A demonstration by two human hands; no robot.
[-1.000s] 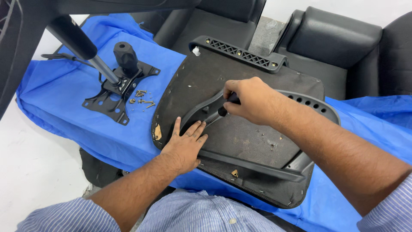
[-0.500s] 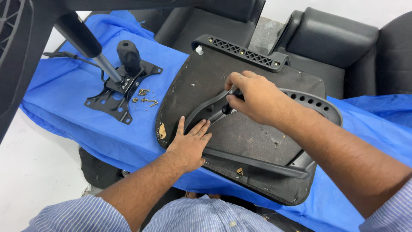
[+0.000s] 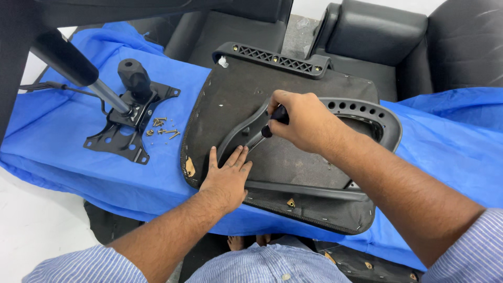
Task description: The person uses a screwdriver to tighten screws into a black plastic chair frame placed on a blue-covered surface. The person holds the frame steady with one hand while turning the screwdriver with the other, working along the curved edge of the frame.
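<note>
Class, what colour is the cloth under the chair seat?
Blue cloth, clearest in the head view.

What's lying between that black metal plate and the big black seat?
A small heap of loose screws lies on the blue cloth, between the metal plate and the upturned seat, seen from the head camera.
</note>
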